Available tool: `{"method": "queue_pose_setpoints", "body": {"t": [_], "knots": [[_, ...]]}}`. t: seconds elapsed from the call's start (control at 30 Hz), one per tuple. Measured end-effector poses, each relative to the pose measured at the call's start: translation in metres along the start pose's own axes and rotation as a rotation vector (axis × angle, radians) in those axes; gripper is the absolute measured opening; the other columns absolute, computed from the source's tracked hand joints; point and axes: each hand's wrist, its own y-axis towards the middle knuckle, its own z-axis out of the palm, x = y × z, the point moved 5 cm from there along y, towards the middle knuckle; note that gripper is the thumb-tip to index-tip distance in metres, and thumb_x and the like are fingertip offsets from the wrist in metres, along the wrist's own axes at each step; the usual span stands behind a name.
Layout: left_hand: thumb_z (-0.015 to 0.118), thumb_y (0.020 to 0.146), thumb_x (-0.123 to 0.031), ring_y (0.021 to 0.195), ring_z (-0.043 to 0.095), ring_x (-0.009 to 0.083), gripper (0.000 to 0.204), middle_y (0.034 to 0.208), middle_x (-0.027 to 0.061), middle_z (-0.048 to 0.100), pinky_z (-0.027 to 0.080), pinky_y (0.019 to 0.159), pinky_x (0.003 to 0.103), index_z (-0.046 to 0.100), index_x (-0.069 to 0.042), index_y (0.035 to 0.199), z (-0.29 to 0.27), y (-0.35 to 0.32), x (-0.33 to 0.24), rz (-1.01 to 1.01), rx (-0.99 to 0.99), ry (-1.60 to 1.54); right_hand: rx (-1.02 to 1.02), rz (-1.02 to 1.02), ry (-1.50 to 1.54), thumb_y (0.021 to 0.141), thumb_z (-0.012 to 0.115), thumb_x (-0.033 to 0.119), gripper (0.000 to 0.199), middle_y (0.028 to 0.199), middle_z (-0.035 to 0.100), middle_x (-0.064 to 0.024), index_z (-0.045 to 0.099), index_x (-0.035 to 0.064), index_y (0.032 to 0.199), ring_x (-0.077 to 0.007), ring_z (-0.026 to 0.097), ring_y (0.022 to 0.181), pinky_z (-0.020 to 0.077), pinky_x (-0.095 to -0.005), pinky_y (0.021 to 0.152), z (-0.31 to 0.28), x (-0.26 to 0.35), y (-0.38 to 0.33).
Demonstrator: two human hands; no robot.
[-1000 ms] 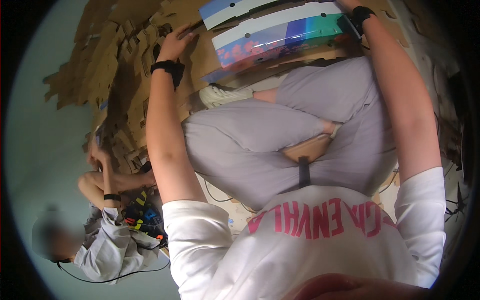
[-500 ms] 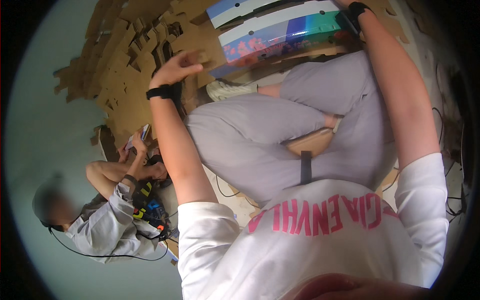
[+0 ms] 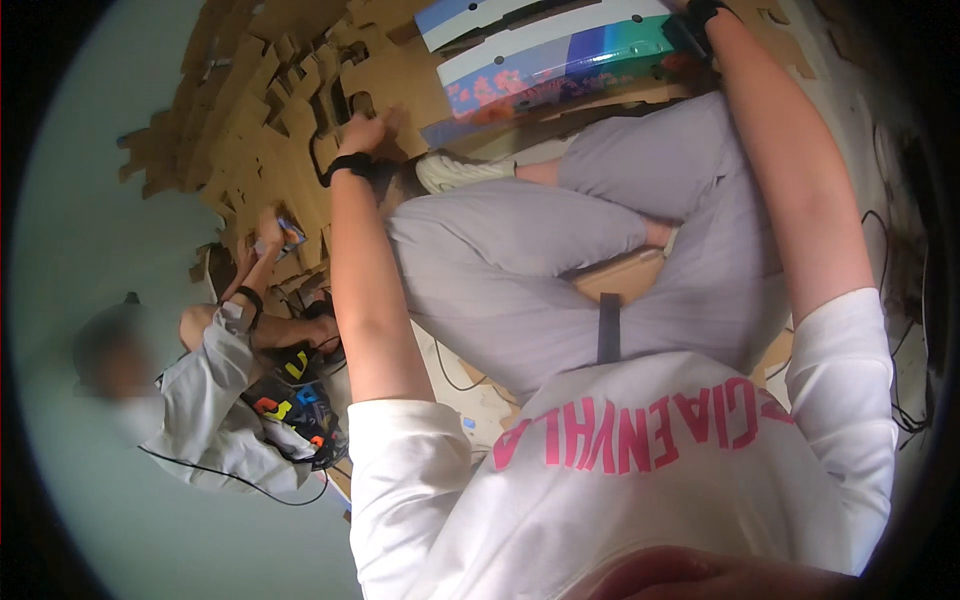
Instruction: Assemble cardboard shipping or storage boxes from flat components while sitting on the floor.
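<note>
My left hand (image 3: pixel 362 133) is over the loose brown cardboard, left of the printed box sheets. Its fingers are curled in, and a small brown cardboard scrap (image 3: pixel 360 103) shows just beyond them. Whether they grip it I cannot make out. My right hand (image 3: pixel 688 8) is at the top edge by the right end of the sheets, its fingers cut off by the frame. A glossy sheet stack (image 3: pixel 560 80) with blue, green and pink-flower print lies beyond my crossed legs. Behind it lies another white and blue cardboard piece (image 3: pixel 470 28).
Cut cardboard pieces (image 3: pixel 285 85) are heaped at the far left against a pale wall (image 3: pixel 70 220). On the left a seated person (image 3: pixel 215 370) holds a small printed piece (image 3: pixel 290 237). Black cables (image 3: pixel 905 400) run along the right side.
My left hand has moved left and slightly away from the printed sheets, and its fingers have curled in. My right hand stays nearly still. The seated person's hands have shifted with their piece.
</note>
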Motion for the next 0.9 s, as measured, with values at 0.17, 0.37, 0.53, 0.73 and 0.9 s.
{"method": "queue_pose_setpoints", "body": {"t": [0.17,0.37,0.53,0.73,0.9], "knots": [[0.083,0.075,-0.058,0.135,0.049,0.0415,0.115,0.143,0.0307,0.051,0.04,0.11,0.042,0.03,0.009,0.151,-0.018,-0.089,-0.039,0.437,0.016,-0.061,-0.02,-0.024,0.025,0.108,0.037,0.03,0.051,0.131,0.061,-0.0294,0.057,-0.011,0.131,-0.0398,0.059,0.121,0.0429,-0.0475,0.103,-0.017,0.016,-0.016],[0.086,0.065,-0.061,0.122,0.057,0.0396,0.121,0.126,0.028,0.06,0.035,0.109,0.055,0.028,-0.003,0.155,0.034,-0.12,-0.09,0.422,-0.341,0.829,0.012,0.056,0.115,0.108,0.037,0.031,0.052,0.134,0.059,-0.0304,0.056,-0.011,0.132,-0.0404,0.057,0.127,0.0419,-0.048,0.106,-0.006,0.016,-0.016],[0.088,0.06,-0.062,0.111,0.064,0.035,0.118,0.111,0.0214,0.067,0.04,0.099,0.053,0.036,-0.009,0.151,0.064,-0.099,-0.097,0.429,-0.396,1.086,-0.028,0.023,-0.055,0.108,0.039,0.032,0.052,0.128,0.062,-0.0318,0.058,-0.0122,0.127,-0.0437,0.06,0.121,0.0442,-0.0487,0.103,0.018,-0.009,0.01],[0.088,0.056,-0.065,0.102,0.068,0.0277,0.098,0.113,0.0138,0.069,0.04,0.096,0.049,0.058,-0.009,0.13,0.055,-0.061,-0.075,0.45,-0.457,0.944,-0.019,0.015,-0.078,0.107,0.041,0.031,0.05,0.123,0.064,-0.034,0.06,-0.0121,0.123,-0.0455,0.061,0.116,0.0456,-0.0489,0.1,0.032,-0.03,0.026],[0.071,0.08,-0.062,0.101,0.069,0.0289,0.055,0.115,0.0121,0.07,0.04,0.095,0.051,0.072,-0.013,0.104,0.058,-0.017,-0.048,0.305,-0.367,0.924,-0.052,0.057,-0.017,0.107,0.042,0.031,0.05,0.119,0.065,-0.0339,0.061,-0.0126,0.121,-0.0461,0.062,0.114,0.0462,-0.0489,0.099,0.028,-0.025,0.017]]}}
